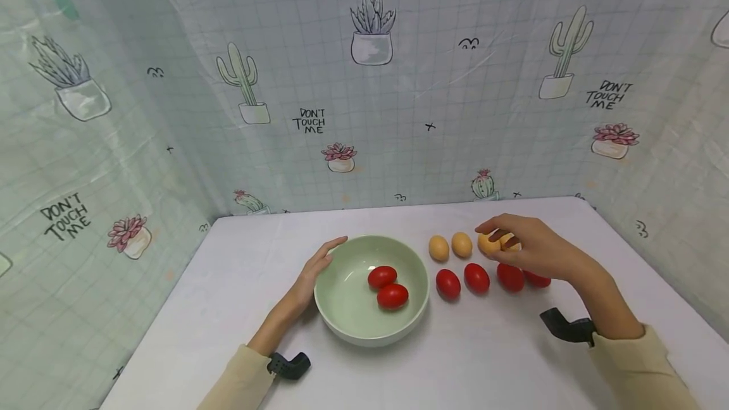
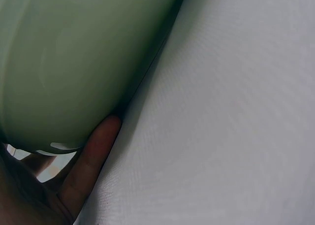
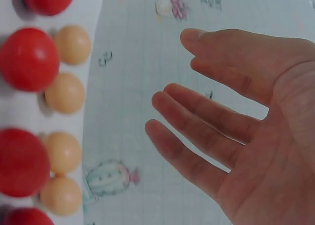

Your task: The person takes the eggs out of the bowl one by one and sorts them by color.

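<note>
My left hand [image 1: 308, 277] holds the left side of a pale green bowl [image 1: 347, 324], its thumb by the rim. In the left wrist view a finger [image 2: 93, 161] lies against the bowl's outer wall [image 2: 83, 72], close to the tabletop. Two red egg-shaped pieces [image 1: 393, 297] lie inside the bowl. My right hand [image 1: 535, 247] hovers over the right end of two rows, yellow egg-shaped pieces [image 1: 462, 245] behind and red ones [image 1: 476, 278] in front. In the right wrist view the right hand [image 3: 236, 116] has spread, slightly bent fingers with nothing between them.
The white table [image 1: 256, 252] carries the bowl at its middle and the rows of several pieces to the right. A cloth backdrop [image 1: 398, 106] printed with potted cacti rises behind the table and along both sides. Each wrist wears a black band mount [image 1: 289, 366].
</note>
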Demonstrator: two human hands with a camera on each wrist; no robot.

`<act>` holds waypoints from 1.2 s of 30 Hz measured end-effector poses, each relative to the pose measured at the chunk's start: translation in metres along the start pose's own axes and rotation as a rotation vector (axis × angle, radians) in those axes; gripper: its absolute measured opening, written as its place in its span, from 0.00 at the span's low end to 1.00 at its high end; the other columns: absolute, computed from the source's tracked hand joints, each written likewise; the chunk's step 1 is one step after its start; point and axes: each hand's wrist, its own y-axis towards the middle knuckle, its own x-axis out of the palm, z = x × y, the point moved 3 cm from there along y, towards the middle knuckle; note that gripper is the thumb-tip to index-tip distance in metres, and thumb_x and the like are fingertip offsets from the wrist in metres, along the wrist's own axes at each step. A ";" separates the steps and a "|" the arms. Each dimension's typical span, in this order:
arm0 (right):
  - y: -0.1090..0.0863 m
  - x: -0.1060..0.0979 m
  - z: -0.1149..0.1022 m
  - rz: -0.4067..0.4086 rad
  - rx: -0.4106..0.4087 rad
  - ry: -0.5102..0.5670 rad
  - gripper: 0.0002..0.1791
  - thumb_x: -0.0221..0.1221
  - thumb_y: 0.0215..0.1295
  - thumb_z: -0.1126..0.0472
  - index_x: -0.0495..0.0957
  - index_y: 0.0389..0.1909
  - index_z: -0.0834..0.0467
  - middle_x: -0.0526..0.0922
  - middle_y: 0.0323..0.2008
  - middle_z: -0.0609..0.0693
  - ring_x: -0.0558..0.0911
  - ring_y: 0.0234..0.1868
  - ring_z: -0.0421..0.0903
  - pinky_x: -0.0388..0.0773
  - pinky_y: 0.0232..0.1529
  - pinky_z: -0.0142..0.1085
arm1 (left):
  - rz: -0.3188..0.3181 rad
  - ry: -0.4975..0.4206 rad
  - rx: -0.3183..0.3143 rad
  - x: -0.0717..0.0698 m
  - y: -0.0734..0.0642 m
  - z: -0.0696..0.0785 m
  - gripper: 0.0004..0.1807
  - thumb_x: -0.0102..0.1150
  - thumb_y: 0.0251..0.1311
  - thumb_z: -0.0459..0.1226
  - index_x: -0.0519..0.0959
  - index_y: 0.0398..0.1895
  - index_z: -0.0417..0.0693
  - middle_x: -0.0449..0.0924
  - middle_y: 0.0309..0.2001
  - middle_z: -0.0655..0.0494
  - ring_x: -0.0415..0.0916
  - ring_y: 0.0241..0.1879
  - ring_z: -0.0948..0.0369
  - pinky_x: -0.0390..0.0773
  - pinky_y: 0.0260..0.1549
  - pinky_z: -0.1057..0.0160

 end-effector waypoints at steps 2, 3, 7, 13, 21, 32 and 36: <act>0.004 0.004 -0.006 -0.009 -0.020 0.004 0.23 0.69 0.64 0.61 0.80 0.59 0.56 0.85 0.53 0.55 0.84 0.51 0.52 0.87 0.46 0.41 | 0.006 0.008 -0.002 0.000 0.000 0.000 0.29 0.25 0.82 0.44 0.59 0.81 0.54 0.56 0.82 0.51 0.56 0.80 0.49 0.65 0.65 0.77; 0.005 0.007 -0.009 -0.012 -0.028 0.008 0.22 0.69 0.64 0.61 0.80 0.59 0.55 0.85 0.52 0.53 0.84 0.51 0.51 0.87 0.46 0.40 | 0.006 0.012 -0.003 -0.001 0.000 0.000 0.29 0.25 0.82 0.44 0.58 0.81 0.54 0.56 0.82 0.51 0.56 0.80 0.48 0.65 0.66 0.77; 0.013 0.015 -0.021 -0.022 -0.088 0.023 0.21 0.69 0.64 0.61 0.81 0.58 0.53 0.86 0.52 0.49 0.84 0.50 0.48 0.86 0.47 0.39 | 0.003 0.021 -0.009 -0.001 0.000 0.000 0.29 0.24 0.81 0.44 0.58 0.81 0.55 0.56 0.82 0.51 0.56 0.80 0.49 0.65 0.67 0.75; 0.028 0.032 -0.043 -0.069 -0.159 0.050 0.20 0.67 0.65 0.63 0.81 0.57 0.54 0.86 0.51 0.46 0.85 0.49 0.45 0.87 0.48 0.41 | 0.002 0.019 -0.012 0.000 -0.002 0.001 0.29 0.24 0.82 0.44 0.58 0.81 0.56 0.56 0.82 0.51 0.57 0.80 0.49 0.65 0.67 0.75; 0.048 0.054 -0.070 -0.164 -0.208 0.081 0.20 0.67 0.67 0.61 0.81 0.59 0.53 0.86 0.53 0.50 0.85 0.52 0.51 0.87 0.50 0.43 | -0.003 0.015 0.000 0.000 -0.002 0.002 0.29 0.25 0.82 0.45 0.58 0.81 0.56 0.57 0.82 0.52 0.56 0.81 0.50 0.64 0.70 0.71; 0.071 0.090 -0.098 -0.362 -0.224 0.113 0.21 0.69 0.63 0.62 0.82 0.58 0.55 0.86 0.54 0.50 0.84 0.54 0.51 0.85 0.54 0.48 | -0.006 0.003 0.003 -0.001 -0.001 0.001 0.28 0.25 0.82 0.43 0.59 0.81 0.54 0.56 0.82 0.51 0.55 0.81 0.49 0.63 0.65 0.78; 0.077 0.104 -0.102 -0.415 -0.200 0.109 0.20 0.71 0.63 0.62 0.82 0.56 0.55 0.87 0.53 0.49 0.85 0.54 0.51 0.85 0.54 0.46 | -0.009 -0.001 0.001 -0.001 -0.001 0.001 0.28 0.26 0.82 0.44 0.59 0.81 0.53 0.57 0.82 0.50 0.56 0.80 0.48 0.65 0.64 0.78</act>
